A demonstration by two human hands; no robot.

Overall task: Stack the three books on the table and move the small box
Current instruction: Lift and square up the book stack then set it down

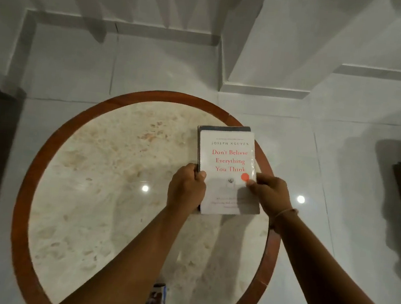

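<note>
A white book (227,170) tops a dark-covered stack (199,139) near the round desk's (26,182) right edge, left hand (186,190) and right hand (271,193) fingers pinching its sides; a small box (156,303) stands at the near edge.

The round table (115,192) offered a wide bare stone surface across its left half and centre; nothing stood there to block a reach. The stack of books (227,170) occupied the far right portion, close to the wooden rim. The left hand (186,190) closed off the stack's left edge and the right hand (271,193) its right edge, thumbs on the white cover. Both forearms crossed the near right part of the table, barring passage there. A small box (156,303) stood at the near rim, beside the left forearm. The far edge of the stack remained unobstructed.
</note>
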